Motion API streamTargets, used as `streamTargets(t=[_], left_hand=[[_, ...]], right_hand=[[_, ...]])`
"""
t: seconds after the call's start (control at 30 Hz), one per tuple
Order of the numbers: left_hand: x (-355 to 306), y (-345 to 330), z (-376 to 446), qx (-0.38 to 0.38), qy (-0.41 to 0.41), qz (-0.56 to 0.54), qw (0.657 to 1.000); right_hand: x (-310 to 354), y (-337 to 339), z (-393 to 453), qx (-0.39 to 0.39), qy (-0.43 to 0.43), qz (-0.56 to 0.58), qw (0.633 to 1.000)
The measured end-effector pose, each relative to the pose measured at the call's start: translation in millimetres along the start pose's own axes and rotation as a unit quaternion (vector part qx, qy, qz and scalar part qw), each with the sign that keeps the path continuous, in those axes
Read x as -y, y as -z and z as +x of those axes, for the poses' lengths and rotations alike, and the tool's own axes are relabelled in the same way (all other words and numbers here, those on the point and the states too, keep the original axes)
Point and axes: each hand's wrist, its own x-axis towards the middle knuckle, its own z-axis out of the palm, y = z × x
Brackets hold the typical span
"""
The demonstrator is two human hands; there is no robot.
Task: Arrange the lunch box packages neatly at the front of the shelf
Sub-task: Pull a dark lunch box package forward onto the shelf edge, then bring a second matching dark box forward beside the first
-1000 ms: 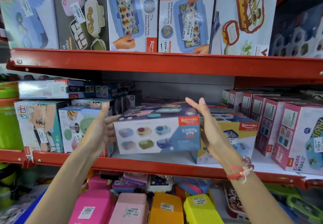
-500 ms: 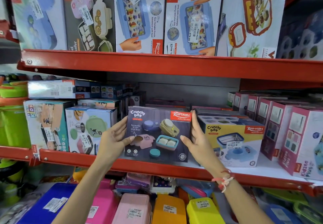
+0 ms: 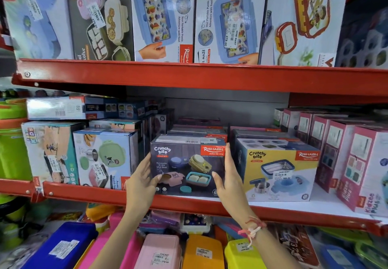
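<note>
A dark "Crunchy bite" lunch box package stands upright near the front of the middle red shelf, its picture side facing me. My left hand presses its left side and my right hand holds its right side, thumb on the front face. A yellow "Crunchy bite" package stands just right of it, with a narrow gap between them. More dark packages lie stacked behind.
Taller boxes stand left of the held package and pink "Kidzee Plus" boxes to the right. The upper shelf holds big lunch box cartons. Coloured plastic boxes fill the level below.
The package was held flat with its side showing a second ago; it has been turned upright with its front facing out and set down on the shelf, both hands still on it.
</note>
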Motion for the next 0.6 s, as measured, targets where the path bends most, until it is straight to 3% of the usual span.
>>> streamTargets(t=[0.1,0.2,0.23,0.3,0.37,0.5,0.6], left_hand=[[-10.2,0.7,-10.3,-0.099,-0.062,0.121,0.986],[-30.3,-14.9,-33.1,-0.161,-0.15,0.123,0.968],[-36.9,-16.2,-38.9,-0.143,-0.165,0.122,0.968],[-52.2,-103.0,-54.2,-0.053,-0.135,0.071,0.987],[-59.0,-114.6,-56.8,0.003,-0.104,0.047,0.993],[-59.9,-131.3,-52.1,0.118,0.011,-0.007,0.993],[-60.5,-143.8,-51.1,0.151,0.161,-0.075,0.972]], right_hand=[[9.2,-0.5,-3.5,0.0,0.021,-0.011,1.0],[24.7,25.6,-15.2,-0.044,0.059,0.022,0.997],[28.1,33.1,-15.4,-0.078,0.074,0.027,0.994],[-12.4,116.4,-23.0,-0.178,0.083,-0.007,0.981],[-24.7,140.2,-18.3,-0.254,0.092,-0.022,0.963],[-50.3,163.4,-9.1,-0.364,-0.002,0.043,0.93],[-79.6,177.3,6.1,-0.375,-0.144,0.099,0.91]])
